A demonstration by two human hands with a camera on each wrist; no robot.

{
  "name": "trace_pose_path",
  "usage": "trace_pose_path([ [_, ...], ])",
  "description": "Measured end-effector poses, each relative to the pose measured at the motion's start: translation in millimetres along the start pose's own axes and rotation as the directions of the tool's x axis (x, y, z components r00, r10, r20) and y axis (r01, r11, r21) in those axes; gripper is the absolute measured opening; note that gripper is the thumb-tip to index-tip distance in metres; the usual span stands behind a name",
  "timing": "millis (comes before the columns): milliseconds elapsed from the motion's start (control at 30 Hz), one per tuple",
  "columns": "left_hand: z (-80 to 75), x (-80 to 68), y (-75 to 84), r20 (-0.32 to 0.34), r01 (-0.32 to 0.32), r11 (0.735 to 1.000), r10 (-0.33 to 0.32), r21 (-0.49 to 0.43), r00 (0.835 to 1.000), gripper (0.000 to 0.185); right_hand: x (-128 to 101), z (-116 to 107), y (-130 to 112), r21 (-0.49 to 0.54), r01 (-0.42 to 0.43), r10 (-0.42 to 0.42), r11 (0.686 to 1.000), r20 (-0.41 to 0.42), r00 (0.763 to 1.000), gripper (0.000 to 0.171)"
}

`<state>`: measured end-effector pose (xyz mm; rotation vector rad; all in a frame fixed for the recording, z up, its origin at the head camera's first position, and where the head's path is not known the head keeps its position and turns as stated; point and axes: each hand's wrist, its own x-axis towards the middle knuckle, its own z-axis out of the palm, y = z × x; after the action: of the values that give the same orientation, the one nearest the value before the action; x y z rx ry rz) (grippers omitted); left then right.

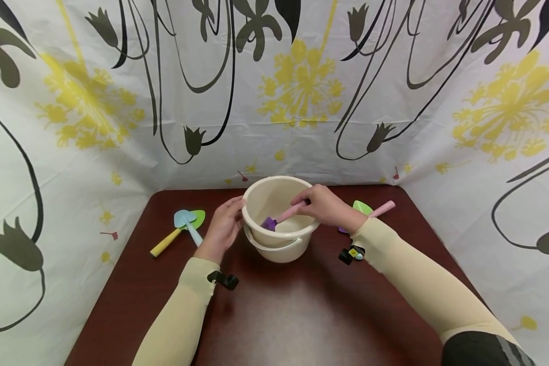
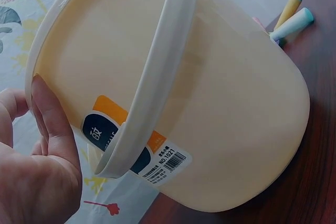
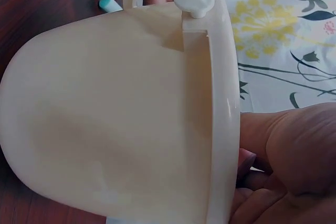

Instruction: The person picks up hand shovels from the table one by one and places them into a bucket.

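left of the bucket [image 1: 274, 198], apart from it: a yellow-handled shovel [image 1: 165, 243], its blade overlapped by a light-blue shovel [image 1: 183, 218], on the table [image 1: 279, 315]. left hand [image 1: 222, 227] at the bucket's left side, thumb and fingers pinching the rim. bucket looks like smooth plastic; judged light, stiff, a little slippery on the wall and easily tipped. rim is the best hold; the bail [image 1: 276, 248] hangs along the near side. inside the bucket: pink-handled tool [image 1: 291, 212], purple head pointing down and left, floor contact cannot be told. right hand [image 1: 327, 206] over the bucket's right rim, gripping the handle's upper end. tool judged light, rigid, not fragile; handle end suits. right of the bucket: a green blade [image 1: 362, 207] and pink handle [image 1: 384, 208], partly hidden by the right arm.
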<state>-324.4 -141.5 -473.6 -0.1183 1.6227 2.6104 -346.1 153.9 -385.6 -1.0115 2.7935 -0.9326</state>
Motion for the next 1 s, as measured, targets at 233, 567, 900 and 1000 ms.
trace_pose_path([
  [233,-0.2,-0.8,-0.6,-0.001,0.007,1.0,-0.007,-0.017,1.0,0.035,8,6,0,-0.022,0.028,-0.027,0.999,0.031,0.999,0.013],
  [567,0.2,-1.3,-0.1,0.0,-0.003,1.0,0.003,-0.015,1.0,0.037,15,10,-5,-0.059,0.017,-0.014,0.998,0.053,0.998,0.011],
  [900,-0.7,-0.1,-2.0,0.005,-0.003,1.0,0.004,-0.029,1.0,0.035,20,15,-8,-0.077,0.045,-0.039,0.996,0.076,0.996,0.012],
  [1000,-1.0,-0.3,-2.3,0.004,-0.001,1.0,0.001,-0.026,1.0,0.036,21,16,-11,-0.089,0.068,-0.06,0.994,0.08,0.995,0.01],
])
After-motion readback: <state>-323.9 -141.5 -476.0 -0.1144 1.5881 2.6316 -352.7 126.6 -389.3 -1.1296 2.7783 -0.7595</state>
